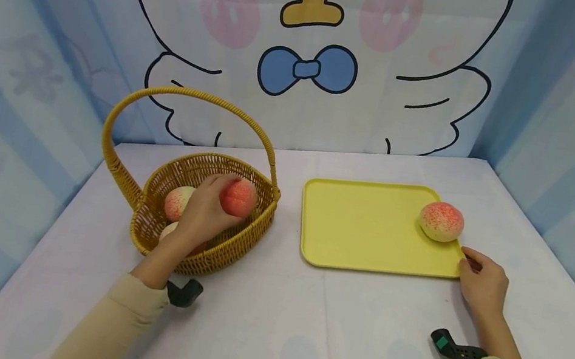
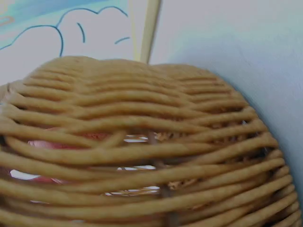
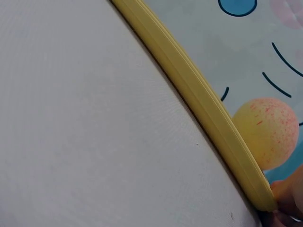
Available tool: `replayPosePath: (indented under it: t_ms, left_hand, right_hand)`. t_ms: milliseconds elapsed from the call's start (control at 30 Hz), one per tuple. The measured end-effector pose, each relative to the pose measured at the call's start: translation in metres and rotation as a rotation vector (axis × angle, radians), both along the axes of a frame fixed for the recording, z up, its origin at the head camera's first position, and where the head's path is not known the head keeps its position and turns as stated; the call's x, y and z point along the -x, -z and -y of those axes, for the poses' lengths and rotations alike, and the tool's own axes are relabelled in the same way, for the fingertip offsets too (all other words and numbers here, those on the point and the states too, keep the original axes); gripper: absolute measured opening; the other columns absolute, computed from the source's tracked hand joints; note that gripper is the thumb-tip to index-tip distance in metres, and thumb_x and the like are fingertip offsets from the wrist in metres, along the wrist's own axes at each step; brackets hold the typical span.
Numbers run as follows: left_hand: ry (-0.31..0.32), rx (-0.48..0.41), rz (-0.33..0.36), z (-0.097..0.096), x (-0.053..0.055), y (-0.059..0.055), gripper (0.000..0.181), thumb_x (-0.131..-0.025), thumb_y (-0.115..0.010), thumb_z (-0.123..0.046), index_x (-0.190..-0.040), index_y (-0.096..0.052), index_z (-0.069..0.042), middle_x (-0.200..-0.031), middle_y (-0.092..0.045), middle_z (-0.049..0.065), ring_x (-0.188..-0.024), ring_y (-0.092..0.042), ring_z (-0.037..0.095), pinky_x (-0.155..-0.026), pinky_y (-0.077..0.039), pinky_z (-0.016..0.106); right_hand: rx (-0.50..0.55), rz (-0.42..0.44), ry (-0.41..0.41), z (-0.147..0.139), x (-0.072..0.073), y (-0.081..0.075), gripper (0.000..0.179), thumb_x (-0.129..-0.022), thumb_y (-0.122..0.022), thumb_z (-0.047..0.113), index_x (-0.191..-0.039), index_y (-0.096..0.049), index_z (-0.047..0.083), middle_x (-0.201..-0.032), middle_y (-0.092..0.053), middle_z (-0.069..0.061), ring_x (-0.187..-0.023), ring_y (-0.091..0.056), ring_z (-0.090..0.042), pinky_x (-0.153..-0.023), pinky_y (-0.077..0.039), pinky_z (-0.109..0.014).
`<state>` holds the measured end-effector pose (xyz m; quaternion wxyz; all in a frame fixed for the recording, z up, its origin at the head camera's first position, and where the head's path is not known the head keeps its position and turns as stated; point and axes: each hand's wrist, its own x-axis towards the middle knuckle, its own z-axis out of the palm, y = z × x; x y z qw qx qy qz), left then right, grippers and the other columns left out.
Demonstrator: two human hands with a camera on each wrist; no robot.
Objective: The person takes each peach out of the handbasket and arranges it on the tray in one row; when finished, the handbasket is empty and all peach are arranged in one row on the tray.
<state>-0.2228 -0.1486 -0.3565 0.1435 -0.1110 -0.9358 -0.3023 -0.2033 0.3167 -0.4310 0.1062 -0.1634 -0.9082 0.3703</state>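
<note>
Over the right part of the woven basket (image 1: pixel 223 259), my left hand (image 1: pixel 203 210) grips a reddish peach (image 1: pixel 238 198) between thumb and fingers. Other peaches (image 1: pixel 177 201) lie in the basket, partly hidden behind that hand. In the left wrist view the basket's wicker wall (image 2: pixel 142 113) fills most of the picture, and the hand cannot be seen there. My right hand (image 1: pixel 484 287) pinches the near right corner of the yellow tray (image 1: pixel 358 226). On the tray's right side sits a pale peach with red speckles (image 1: pixel 441 221), just beyond the right fingers (image 3: pixel 291 191).
The basket's tall arched handle (image 1: pixel 189 92) rises above its far left side. A white cloth covers the table (image 1: pixel 268 318), with bare cloth between basket and tray. Printed curtains (image 1: pixel 301 120) stand behind and at both sides.
</note>
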Motion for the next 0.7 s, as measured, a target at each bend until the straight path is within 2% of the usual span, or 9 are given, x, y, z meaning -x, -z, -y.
replayPosePath:
  t_ms: [167, 433, 533, 700]
  left_hand:
    - [0.051, -0.036, -0.073, -0.009, -0.009, -0.011, 0.069, -0.064, -0.083, -0.014, -0.125, -0.050, -0.012, -0.124, -0.046, 0.012, -0.111, -0.047, 0.027, -0.086, -0.045, 0.046]
    - [0.170, -0.101, -0.143, -0.030, -0.028, -0.028, 0.068, -0.060, -0.085, -0.008, -0.121, -0.053, -0.012, -0.119, -0.048, 0.005, -0.109, -0.046, 0.019, -0.085, -0.047, 0.037]
    - [0.208, -0.125, -0.147, -0.039, -0.033, -0.032, 0.069, -0.059, -0.085, -0.007, -0.120, -0.054, -0.013, -0.119, -0.048, 0.004, -0.109, -0.047, 0.017, -0.084, -0.047, 0.034]
    - [0.298, -0.183, -0.114, -0.058, -0.038, -0.032, 0.071, -0.058, -0.087, -0.008, -0.120, -0.053, -0.013, -0.119, -0.049, 0.003, -0.107, -0.049, 0.016, -0.079, -0.050, 0.032]
  right_hand:
    - [0.000, 0.011, 0.014, -0.001, -0.003, -0.002, 0.039, -0.094, -0.041, 0.008, -0.128, -0.047, -0.009, -0.120, -0.050, -0.029, -0.105, -0.047, -0.038, -0.083, -0.043, -0.046]
    - [0.009, 0.020, 0.009, 0.000, -0.004, -0.001, 0.039, -0.094, -0.041, 0.008, -0.129, -0.046, -0.009, -0.120, -0.050, -0.029, -0.106, -0.047, -0.038, -0.083, -0.043, -0.046]
    - [-0.001, -0.001, 0.001, 0.000, -0.003, -0.001, 0.038, -0.093, -0.041, 0.007, -0.128, -0.047, -0.009, -0.120, -0.051, -0.029, -0.106, -0.048, -0.037, -0.082, -0.044, -0.045]
    - [-0.036, -0.045, -0.014, 0.001, -0.002, -0.001, 0.036, -0.092, -0.042, 0.004, -0.125, -0.050, -0.010, -0.116, -0.053, -0.029, -0.103, -0.050, -0.036, -0.073, -0.043, -0.035]
